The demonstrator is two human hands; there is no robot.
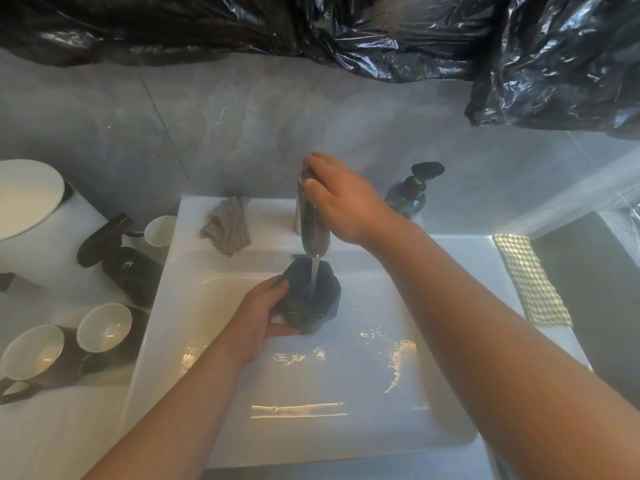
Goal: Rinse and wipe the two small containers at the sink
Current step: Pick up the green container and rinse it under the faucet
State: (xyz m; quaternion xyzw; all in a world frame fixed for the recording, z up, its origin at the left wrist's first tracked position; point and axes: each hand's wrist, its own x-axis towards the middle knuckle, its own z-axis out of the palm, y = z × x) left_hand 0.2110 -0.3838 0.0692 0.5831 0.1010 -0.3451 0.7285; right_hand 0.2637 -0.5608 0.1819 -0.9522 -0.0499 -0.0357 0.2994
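My left hand [263, 317] grips a small dark faceted container [317, 299] over the white sink [346, 438], under the running water stream [314, 277]. My right hand [343, 202] rests on top of the chrome tap [313, 230], its fingers curled over the tap's lever. A second dark container [133, 273] stands on the counter left of the sink. A grey cloth [227, 226] lies crumpled on the sink's back left rim.
A dark pump bottle [410, 195] stands at the back right of the sink, and a checked cloth [531, 278] lies on the right rim. On the left counter are two white-lined mugs [69, 341], a white cup [160, 231] and a white lidded bin [27, 199]. Black plastic sheeting [346, 32] hangs above.
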